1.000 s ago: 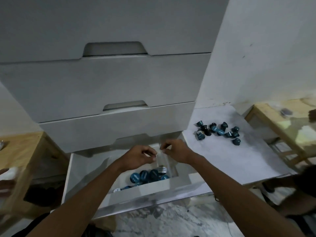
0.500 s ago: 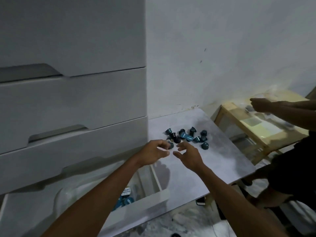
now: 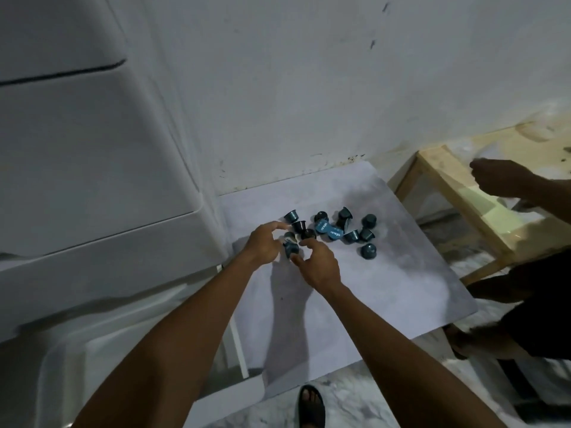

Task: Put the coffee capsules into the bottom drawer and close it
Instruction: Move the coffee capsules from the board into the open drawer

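Several dark teal coffee capsules [image 3: 333,230] lie in a loose pile on a white board [image 3: 386,298] right of the white drawer cabinet [image 3: 92,165]. My left hand [image 3: 262,242] and my right hand [image 3: 318,264] reach over the pile's near left edge, fingers spread. One capsule [image 3: 290,248] sits between the two hands; whether either hand touches it is unclear. The bottom drawer [image 3: 231,393] stands pulled out at lower left, its inside mostly hidden by my left arm.
A wooden stool [image 3: 448,193] stands right of the board, and another person's hand [image 3: 500,180] hovers above it. That person's dark clothing fills the right edge. My sandalled foot [image 3: 312,406] rests on the marbled floor below the board.
My view swung right from the drawer to the board. Both hands left the drawer, travelled to the capsule pile and now sit lower, at its near edge.
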